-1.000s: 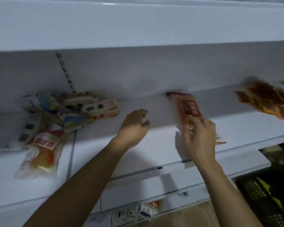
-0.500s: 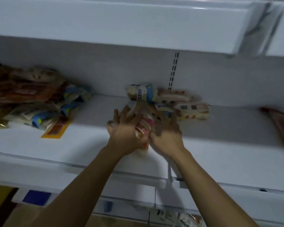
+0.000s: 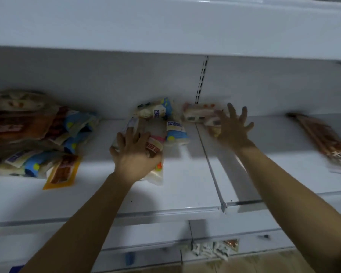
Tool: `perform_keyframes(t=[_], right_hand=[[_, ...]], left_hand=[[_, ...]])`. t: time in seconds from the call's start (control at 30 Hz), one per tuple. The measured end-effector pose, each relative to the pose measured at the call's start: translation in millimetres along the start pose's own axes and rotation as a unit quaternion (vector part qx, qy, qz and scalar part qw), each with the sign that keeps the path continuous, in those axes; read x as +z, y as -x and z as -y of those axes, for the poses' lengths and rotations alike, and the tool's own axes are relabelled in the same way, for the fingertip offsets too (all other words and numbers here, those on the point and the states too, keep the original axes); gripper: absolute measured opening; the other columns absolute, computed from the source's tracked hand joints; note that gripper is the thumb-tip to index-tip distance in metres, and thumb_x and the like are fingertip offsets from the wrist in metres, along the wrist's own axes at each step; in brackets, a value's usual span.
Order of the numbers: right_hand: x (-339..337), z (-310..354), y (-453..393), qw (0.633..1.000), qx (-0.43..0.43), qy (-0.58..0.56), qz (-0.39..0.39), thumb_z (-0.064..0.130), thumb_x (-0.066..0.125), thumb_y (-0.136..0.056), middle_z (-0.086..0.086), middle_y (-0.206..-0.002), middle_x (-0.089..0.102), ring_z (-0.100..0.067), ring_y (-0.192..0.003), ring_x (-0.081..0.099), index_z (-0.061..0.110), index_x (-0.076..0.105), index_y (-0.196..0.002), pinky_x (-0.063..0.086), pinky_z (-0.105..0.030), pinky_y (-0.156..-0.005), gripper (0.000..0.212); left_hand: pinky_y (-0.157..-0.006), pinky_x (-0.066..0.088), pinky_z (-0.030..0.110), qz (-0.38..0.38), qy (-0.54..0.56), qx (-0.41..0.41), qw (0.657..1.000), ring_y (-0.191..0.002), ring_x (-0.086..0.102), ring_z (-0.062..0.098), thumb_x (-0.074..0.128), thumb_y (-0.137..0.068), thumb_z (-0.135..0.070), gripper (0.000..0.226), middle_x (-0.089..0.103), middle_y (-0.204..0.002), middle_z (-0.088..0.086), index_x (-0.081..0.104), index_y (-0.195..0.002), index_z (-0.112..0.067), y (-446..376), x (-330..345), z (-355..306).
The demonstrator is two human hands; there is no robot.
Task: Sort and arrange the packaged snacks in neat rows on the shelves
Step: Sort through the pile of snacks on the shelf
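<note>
A loose cluster of packaged snacks lies mid-shelf on the white shelf (image 3: 185, 186). My left hand (image 3: 134, 152) lies on a pink-labelled clear packet (image 3: 156, 154), its fingers spread over that packet and a pale packet beside it. A blue-and-white packet (image 3: 175, 131) lies just to the right, another blue-and-white packet (image 3: 158, 112) behind. My right hand (image 3: 231, 128), fingers spread and blurred, reaches over a pink-and-white packet (image 3: 197, 114) at the back wall.
A pile of mixed packets (image 3: 28, 134) fills the shelf's left, with an orange-edged packet (image 3: 62, 171) at its front. A brown packet (image 3: 323, 138) lies at the right. Another shelf (image 3: 165, 26) hangs close overhead. Small packets (image 3: 215, 250) sit on the lower shelf.
My hands, close together over the pink-labelled packet half a second ago, have parted: the right has moved right toward the back packets. A second ago the right hand held a red packet further right.
</note>
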State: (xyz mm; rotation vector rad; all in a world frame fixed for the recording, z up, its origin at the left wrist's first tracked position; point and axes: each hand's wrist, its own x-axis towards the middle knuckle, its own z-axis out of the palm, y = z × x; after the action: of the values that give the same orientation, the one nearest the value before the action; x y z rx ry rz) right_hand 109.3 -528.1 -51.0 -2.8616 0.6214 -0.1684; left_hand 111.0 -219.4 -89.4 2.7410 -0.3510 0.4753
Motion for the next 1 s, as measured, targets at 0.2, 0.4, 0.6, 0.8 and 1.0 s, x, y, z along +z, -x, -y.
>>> perform_keyframes(t=[0.2,0.4,0.6,0.8,1.0], right_hand=[[-3,-13,-2,0.996,-0.083,-0.006,-0.040,0.046,0.067,-0.088,-0.003,-0.129,0.059,-0.029,-0.141,0.033,0.025,0.053,-0.132,0.013,-0.067,-0.116,0.051],[-5,33,25,0.988,-0.138,0.036,0.053,0.029,0.063,-0.087,-0.001,-0.145,0.041,-0.035,-0.135,0.036,0.038,0.042,-0.140,0.030,-0.059,-0.105,0.058],[-14,38,29,0.995,-0.095,-0.003,0.039,0.057,0.051,-0.094,-0.014,-0.136,0.050,-0.040,-0.118,0.054,0.038,0.028,-0.146,0.042,-0.053,-0.096,0.060],[-23,115,40,0.947,-0.174,-0.256,-0.080,0.033,0.073,-0.086,-0.002,-0.086,0.059,-0.029,-0.078,0.064,0.018,0.038,-0.109,0.037,-0.031,-0.056,0.045],[8,173,38,0.971,-0.226,-0.053,-0.063,0.061,0.064,-0.087,-0.009,-0.120,0.059,-0.036,-0.113,0.054,0.021,0.058,-0.109,0.035,-0.038,-0.079,0.046]], left_hand=[[-0.108,0.035,0.065,0.051,0.018,-0.020,0.998,-0.146,0.031,0.040,0.052,-0.058,-0.075,0.118,0.034,-0.162,0.004,0.011,-0.163,-0.041,-1,-7,1],[-0.107,0.037,0.060,0.098,0.053,-0.060,0.992,-0.146,0.028,0.032,0.069,-0.073,-0.065,0.100,0.031,-0.163,-0.001,0.022,-0.158,-0.040,-13,-22,28],[-0.113,0.031,0.065,0.083,0.064,-0.051,0.993,-0.149,0.024,0.041,0.061,-0.086,-0.058,0.080,0.031,-0.165,0.004,0.029,-0.157,-0.041,-11,-21,29],[-0.110,0.037,0.065,0.078,0.059,-0.039,0.994,-0.144,0.034,0.045,0.052,-0.085,-0.069,0.081,0.037,-0.161,0.005,0.028,-0.158,-0.043,-1,-23,28],[-0.110,0.044,0.053,0.031,0.086,-0.034,0.995,-0.129,0.052,0.043,0.053,-0.098,-0.044,0.053,0.059,-0.137,0.022,0.061,-0.135,-0.006,16,-51,64]])
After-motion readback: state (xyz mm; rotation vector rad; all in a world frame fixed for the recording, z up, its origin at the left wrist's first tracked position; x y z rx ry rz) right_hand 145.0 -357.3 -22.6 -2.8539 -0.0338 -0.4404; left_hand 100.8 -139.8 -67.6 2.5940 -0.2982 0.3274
